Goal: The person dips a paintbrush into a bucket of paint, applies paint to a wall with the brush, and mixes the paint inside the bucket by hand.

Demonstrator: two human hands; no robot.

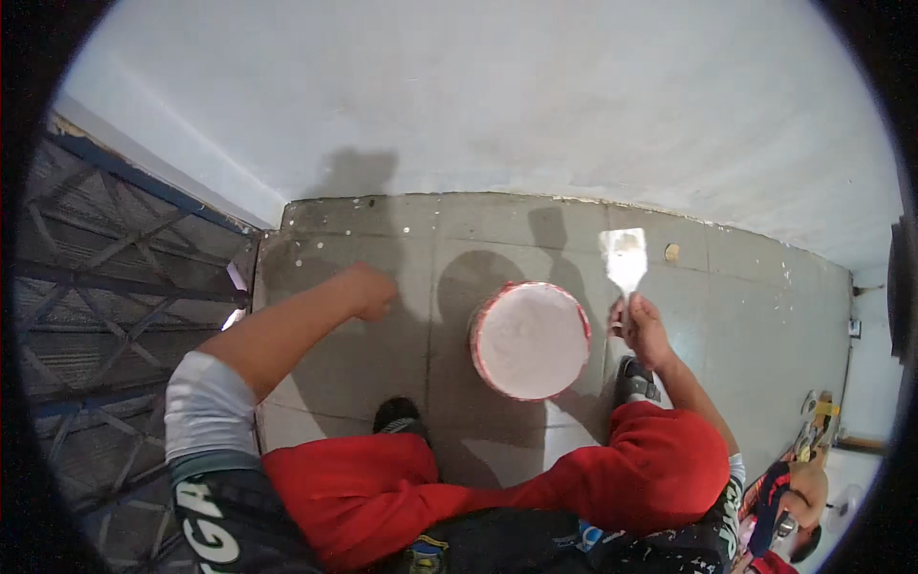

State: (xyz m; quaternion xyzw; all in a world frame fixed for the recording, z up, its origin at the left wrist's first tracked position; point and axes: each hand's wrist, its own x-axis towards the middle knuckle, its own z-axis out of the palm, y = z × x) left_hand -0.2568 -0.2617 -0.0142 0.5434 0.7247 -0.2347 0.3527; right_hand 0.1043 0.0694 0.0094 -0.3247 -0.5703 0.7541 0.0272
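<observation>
My right hand point(645, 333) grips the handle of a flat paintbrush point(625, 262), its broad head pointing up towards the wall and coated in white. To the left of it, a round bucket point(532, 341) with a red, smeared rim stands on the floor, and its inside looks white and pale. My left hand point(373, 290) hangs over the floor on the bucket's left side, apart from it. Its fingers are curled in, and nothing shows in them.
A whitish wall point(488, 107) rises from the grey tiled floor point(344, 251), which bears white spots. A metal lattice gate point(129, 287) lies at the left. A small yellowish piece point(671, 252) rests near the wall. Another person point(785, 502) is at the lower right, near assorted items.
</observation>
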